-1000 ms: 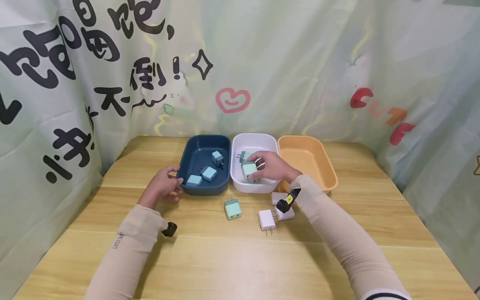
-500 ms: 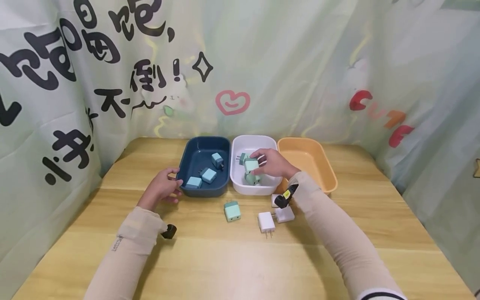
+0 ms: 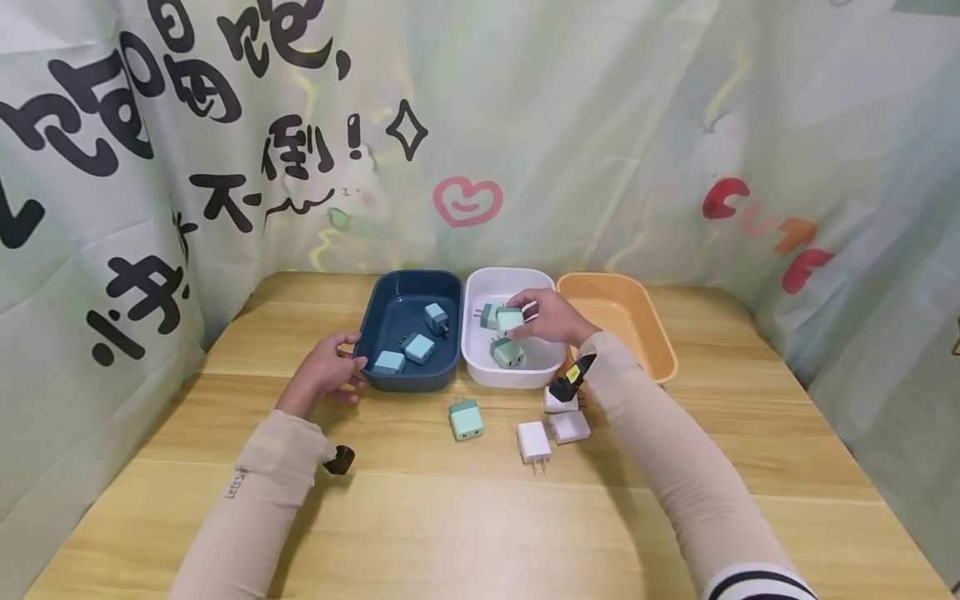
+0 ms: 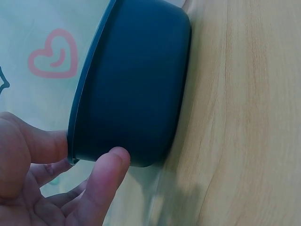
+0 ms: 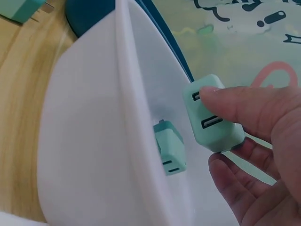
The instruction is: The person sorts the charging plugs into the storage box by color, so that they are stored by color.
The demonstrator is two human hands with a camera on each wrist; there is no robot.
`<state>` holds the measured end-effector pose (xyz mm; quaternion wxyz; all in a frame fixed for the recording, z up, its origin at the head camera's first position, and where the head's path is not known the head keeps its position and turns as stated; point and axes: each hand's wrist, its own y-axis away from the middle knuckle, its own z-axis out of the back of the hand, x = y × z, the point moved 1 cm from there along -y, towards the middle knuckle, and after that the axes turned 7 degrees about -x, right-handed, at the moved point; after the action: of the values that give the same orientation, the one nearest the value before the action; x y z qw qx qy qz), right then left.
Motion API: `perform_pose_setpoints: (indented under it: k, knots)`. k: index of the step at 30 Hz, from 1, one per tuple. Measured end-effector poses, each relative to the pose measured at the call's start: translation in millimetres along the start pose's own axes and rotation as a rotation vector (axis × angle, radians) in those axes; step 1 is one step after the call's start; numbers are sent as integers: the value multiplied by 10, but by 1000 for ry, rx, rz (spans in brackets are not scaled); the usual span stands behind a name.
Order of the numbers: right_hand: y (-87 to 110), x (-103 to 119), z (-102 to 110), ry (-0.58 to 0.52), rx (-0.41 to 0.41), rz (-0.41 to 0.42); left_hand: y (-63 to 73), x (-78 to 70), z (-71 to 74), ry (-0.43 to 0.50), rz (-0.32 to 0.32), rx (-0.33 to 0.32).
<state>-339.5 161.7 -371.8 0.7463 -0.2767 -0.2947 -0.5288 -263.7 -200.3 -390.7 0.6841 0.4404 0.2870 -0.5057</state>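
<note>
In the head view my left hand (image 3: 328,367) holds the near-left corner of a dark blue bin (image 3: 366,321). A thumb or finger reaches its rim and another digit presses the outer wall (image 4: 131,89) in the left wrist view. Over the white bin (image 3: 551,371), my right hand (image 3: 557,317) pinches a mint-green USB charger (image 5: 211,113), its two ports facing the wrist camera. Two green chargers lie below in that bin, one near the front (image 3: 507,353) and one farther back, with prongs leftward (image 3: 488,315). Several light-blue chargers (image 3: 417,348) lie in the blue bin.
An orange bin (image 3: 615,312) stands right of the white one, partly behind my right forearm. On the wooden table (image 3: 420,525) lie another green charger (image 3: 467,420) and several white chargers (image 3: 533,442). A printed curtain (image 3: 600,150) hangs behind the table.
My right hand has moved slightly back within the white bin, carrying the green charger away from the charger near the front. My left hand stays at the blue bin.
</note>
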Motion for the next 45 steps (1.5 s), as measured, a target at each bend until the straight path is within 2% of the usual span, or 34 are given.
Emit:
perform_pose_setpoints:
  k: [21,40,45]
  knots:
    - [-119,-131,38,22,-6,-85,6,-10,-8,13,16,-1]
    - [-82,-114,116,18,-24,-101,18,-14,-17,6,19,-10]
    - [-40,-99,127,-7,-13,-73,10,-7,-7,10,16,-7]
